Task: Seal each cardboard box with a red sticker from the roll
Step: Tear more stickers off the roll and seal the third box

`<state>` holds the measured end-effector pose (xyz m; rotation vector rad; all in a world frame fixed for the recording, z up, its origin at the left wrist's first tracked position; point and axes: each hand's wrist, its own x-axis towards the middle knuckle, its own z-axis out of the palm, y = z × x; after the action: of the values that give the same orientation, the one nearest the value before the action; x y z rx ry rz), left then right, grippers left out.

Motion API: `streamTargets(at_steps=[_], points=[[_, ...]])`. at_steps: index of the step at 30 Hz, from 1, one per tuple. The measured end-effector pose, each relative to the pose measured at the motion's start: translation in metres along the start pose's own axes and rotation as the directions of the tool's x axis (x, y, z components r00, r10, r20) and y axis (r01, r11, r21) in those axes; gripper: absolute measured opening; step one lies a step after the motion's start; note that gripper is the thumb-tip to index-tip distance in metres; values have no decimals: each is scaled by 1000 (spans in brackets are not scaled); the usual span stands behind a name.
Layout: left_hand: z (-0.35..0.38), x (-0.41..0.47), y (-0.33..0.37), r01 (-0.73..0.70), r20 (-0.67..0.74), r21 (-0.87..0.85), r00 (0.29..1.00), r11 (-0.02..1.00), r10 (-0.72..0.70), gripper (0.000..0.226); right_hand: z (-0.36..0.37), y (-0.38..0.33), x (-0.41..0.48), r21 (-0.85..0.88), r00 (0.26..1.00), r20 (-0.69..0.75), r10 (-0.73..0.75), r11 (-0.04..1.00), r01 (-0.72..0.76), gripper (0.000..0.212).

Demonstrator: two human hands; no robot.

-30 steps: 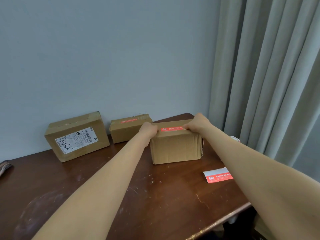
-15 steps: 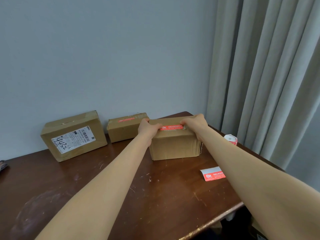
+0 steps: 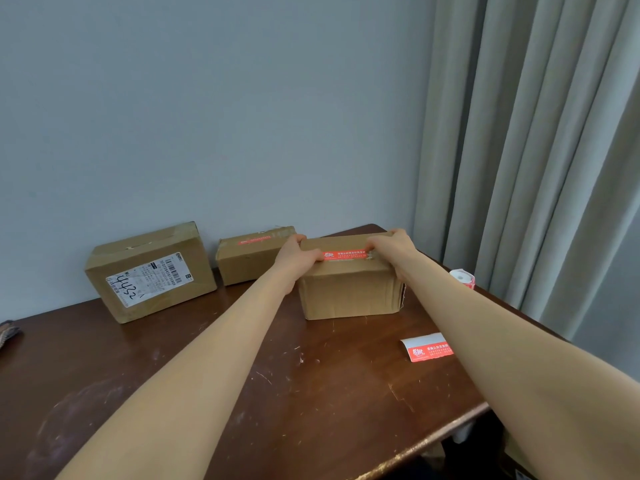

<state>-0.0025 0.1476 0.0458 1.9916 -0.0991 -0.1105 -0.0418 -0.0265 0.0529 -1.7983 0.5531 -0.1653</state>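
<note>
two bare forearms reach out over dark wooden table [image 3: 242, 393], scuffed with pale scratches; near box [image 3: 349, 292] stands on the table right of centre, plain cardboard, front face toward camera; red sticker [image 3: 344, 255] lies flat across its top front edge, white print on it, too small to read; left hand [image 3: 298, 258] curls round the box's upper left corner, thumb tip touching the sticker's left end; right hand [image 3: 391, 245] curls over the upper right corner, bent fingertips down on the sticker's right end; middle box [image 3: 249, 268] sits behind and left, against the wall [image 3: 207, 116], a second red sticker [image 3: 249, 242] on its top; labelled box [image 3: 149, 271] farther left, tilted back against the wall, white shipping label [image 3: 149, 277] with handwritten digits on its face; sticker roll [image 3: 462, 277] stands at the table's right edge beside the curtain [image 3: 536, 150], partly hidden by right forearm; loose sticker strip [image 3: 427, 348] lies flat near the front right, one end under that forearm; dark object [image 3: 8, 332] at far left edge, cannot tell what
</note>
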Motion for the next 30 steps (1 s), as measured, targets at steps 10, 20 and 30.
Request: streamTargets(at_steps=[10, 20, 30], points=[[7, -2, -1, 52, 11, -98, 999, 994, -51, 67, -3, 1, -2, -11, 999, 37, -2, 1000, 2, 79], [10, 0, 0, 54, -6, -118, 998, 992, -55, 65, -6, 2, -3, -61, 997, 77, -8, 998, 13, 85], [6, 0, 2, 86, 2, -100, 996, 991, -86, 69, -2, 2, -1, -18, 998, 60, 1, 1000, 0, 76]])
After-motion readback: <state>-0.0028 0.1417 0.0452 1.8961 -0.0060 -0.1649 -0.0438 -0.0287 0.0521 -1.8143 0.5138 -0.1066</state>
